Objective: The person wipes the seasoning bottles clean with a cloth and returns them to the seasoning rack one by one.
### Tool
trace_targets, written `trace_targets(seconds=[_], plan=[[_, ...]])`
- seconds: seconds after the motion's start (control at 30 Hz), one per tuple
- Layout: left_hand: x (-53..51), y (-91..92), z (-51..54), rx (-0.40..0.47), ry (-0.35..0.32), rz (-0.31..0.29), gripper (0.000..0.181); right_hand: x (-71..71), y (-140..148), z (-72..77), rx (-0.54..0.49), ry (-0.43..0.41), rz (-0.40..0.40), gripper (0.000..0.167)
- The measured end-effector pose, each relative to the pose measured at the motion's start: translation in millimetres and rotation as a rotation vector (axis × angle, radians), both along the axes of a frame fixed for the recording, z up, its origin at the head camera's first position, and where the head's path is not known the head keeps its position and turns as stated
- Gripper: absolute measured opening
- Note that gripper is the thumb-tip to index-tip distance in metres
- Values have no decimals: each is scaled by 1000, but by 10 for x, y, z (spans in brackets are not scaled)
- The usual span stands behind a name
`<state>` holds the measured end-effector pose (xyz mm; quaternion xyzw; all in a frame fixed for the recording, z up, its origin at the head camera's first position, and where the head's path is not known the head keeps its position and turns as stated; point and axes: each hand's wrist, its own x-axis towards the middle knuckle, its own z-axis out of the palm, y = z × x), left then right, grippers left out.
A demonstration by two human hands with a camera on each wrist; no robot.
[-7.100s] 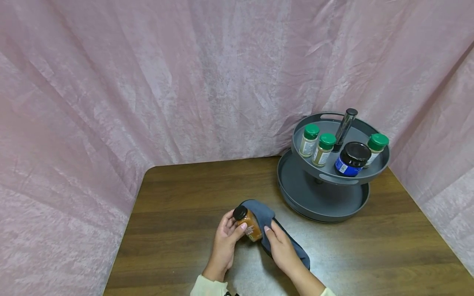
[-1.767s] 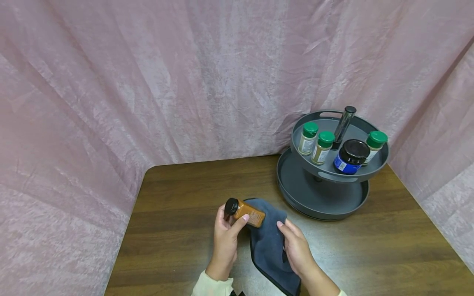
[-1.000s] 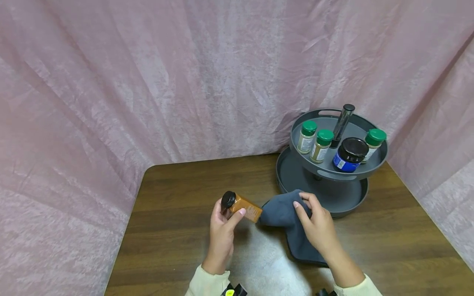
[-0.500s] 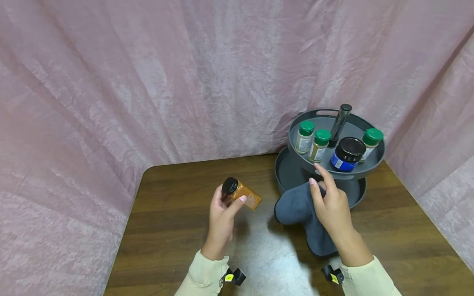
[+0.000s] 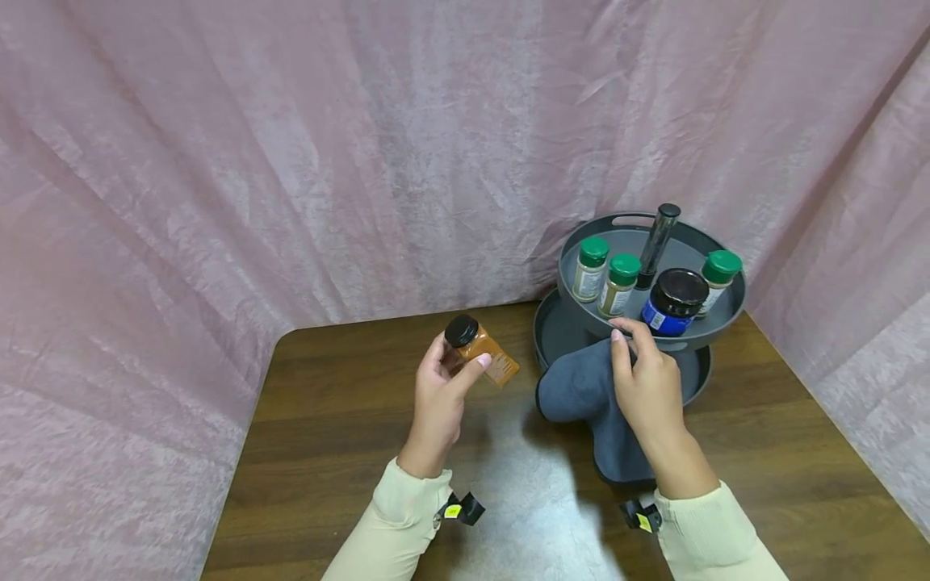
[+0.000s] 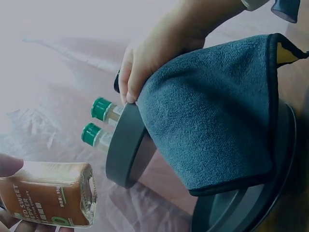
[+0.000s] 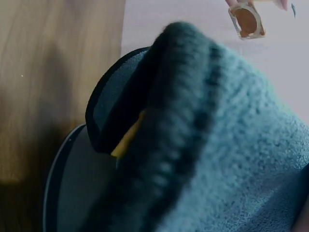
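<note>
My left hand (image 5: 436, 403) grips a spice bottle (image 5: 488, 355) of orange-brown powder, tilted in the air with its black cap toward the upper left. Its printed label faces the left wrist camera (image 6: 43, 193). My right hand (image 5: 650, 395) holds a blue-grey cloth (image 5: 581, 387), which hangs in front of a two-tier round stand. In the left wrist view the right fingertips are at the upper tray's rim (image 6: 120, 145), the cloth's top bunched beneath the hand. The cloth fills most of the right wrist view (image 7: 241, 145), and there the right fingers are hidden.
The stand's upper tray (image 5: 628, 240) carries three green-capped spice bottles (image 5: 588, 274), a dark jar (image 5: 676, 294) with a blue label, and a dark upright post (image 5: 657, 242). Its lower tray (image 5: 555, 327) is partly covered by the cloth. A pink curtain (image 5: 436, 161) stands behind the wooden table (image 5: 349, 379).
My right hand has drawn the cloth away from the bottle, rightward and up to the stand's upper rim. My left hand has raised the bottle. Earlier, the cloth lay against the bottle.
</note>
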<state>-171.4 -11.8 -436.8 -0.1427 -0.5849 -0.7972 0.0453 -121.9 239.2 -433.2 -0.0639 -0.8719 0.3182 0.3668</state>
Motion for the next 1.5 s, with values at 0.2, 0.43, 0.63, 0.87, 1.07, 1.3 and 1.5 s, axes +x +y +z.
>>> trace_targets(seconds=[0.2,0.43,0.63,0.87,1.07,1.3,1.5], plan=[[-37,56,98,-2,18,-38,47,42,39,9,-20,14,6,25],[-81,134,211,-7,64,-55,50,146,174,-18,3,40,-29,22],[-127,192,289,-3,80,-73,52,237,312,-24,20,32,-53,23],[-174,277,387,-11,99,-87,52,312,503,-12,30,41,-66,23],[-203,365,466,-10,111,-121,51,357,688,-4,60,34,-92,25],[-214,478,584,-10,135,-143,49,374,929,26,76,-4,-122,28],[-233,590,684,-45,148,-155,51,346,1107,34,82,2,-122,30]])
